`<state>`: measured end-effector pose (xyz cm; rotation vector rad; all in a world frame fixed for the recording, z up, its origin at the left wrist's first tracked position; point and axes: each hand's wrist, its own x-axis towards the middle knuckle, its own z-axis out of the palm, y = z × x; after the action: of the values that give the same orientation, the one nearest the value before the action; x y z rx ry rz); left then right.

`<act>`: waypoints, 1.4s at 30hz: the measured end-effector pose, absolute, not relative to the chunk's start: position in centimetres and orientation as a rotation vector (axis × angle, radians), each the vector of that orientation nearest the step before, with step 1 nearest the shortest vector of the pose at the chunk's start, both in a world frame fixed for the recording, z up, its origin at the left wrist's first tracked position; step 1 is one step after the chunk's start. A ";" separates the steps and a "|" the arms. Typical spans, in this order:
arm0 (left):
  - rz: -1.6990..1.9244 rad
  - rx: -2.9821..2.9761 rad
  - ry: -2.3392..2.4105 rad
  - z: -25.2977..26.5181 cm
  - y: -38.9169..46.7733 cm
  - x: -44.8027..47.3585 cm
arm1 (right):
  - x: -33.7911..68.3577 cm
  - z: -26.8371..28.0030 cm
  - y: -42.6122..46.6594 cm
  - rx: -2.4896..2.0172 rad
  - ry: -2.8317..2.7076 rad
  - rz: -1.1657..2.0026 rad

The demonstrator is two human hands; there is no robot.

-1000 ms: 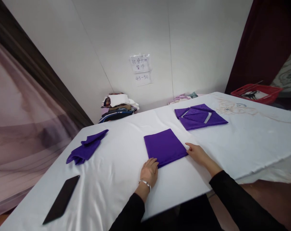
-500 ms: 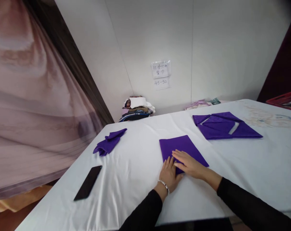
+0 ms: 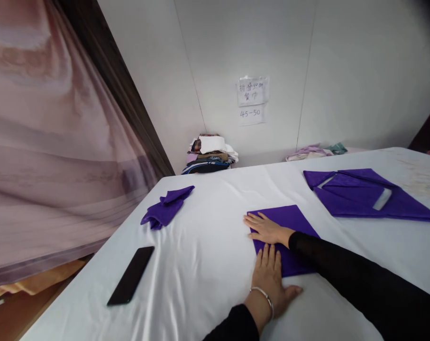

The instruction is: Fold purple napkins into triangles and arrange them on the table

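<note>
A purple cloth napkin (image 3: 284, 215), folded into a flat square, lies on the white-covered table in front of me. My right hand (image 3: 266, 229) rests flat on its left part, fingers stretched toward the left edge. Nearer to me, my left hand (image 3: 271, 274) lies palm down with fingers apart, its fingertips on the napkin's lower left edge and its thumb out to the right on the tablecloth. A bracelet (image 3: 264, 298) circles the left wrist. My right forearm and its black sleeve hide part of the napkin's right side.
A larger purple folded cloth (image 3: 357, 201) with pale strips lies at the right. To the left are a crumpled purple cloth (image 3: 167, 208) and a black phone (image 3: 131, 275). Stacked fabrics (image 3: 211, 154) stand behind the table, below a paper sign (image 3: 253, 92) on the wall.
My right hand has slid left across the napkin to its left edge. The left hand has come nearer to me with its thumb spread. The camera view has shifted somewhat.
</note>
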<state>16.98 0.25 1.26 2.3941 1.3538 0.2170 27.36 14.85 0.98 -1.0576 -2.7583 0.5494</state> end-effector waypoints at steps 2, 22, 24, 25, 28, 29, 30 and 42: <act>0.222 2.384 1.337 1.0 0.2 16.9 | 26.8 0.5 16.9 -1.114 -2.734 0.477; 0.539 2.233 1.344 1.1 2.6 15.0 | 29.4 2.2 10.9 -1.333 -2.458 0.447; 0.648 2.228 1.468 1.5 4.8 14.3 | 30.4 1.9 7.3 -1.367 -2.467 0.425; 0.663 2.245 1.525 1.8 6.1 14.1 | 30.5 1.8 5.9 -1.386 -2.473 0.418; 0.618 2.322 1.604 2.6 10.0 14.6 | 29.7 1.6 3.4 -1.393 -2.522 0.420; 0.577 2.360 1.597 2.7 11.1 15.0 | 29.1 1.6 3.1 -1.379 -2.545 0.430; 0.519 2.394 1.585 2.6 12.0 15.5 | 28.6 1.6 2.9 -1.364 -2.566 0.445; 0.264 2.537 1.646 -0.5 15.0 16.3 | 28.3 2.2 -2.6 -1.099 -2.622 0.694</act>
<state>16.32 15.03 -0.47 2.5367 1.6458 0.2639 28.28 -2.59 2.21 -1.0993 -2.6215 0.6941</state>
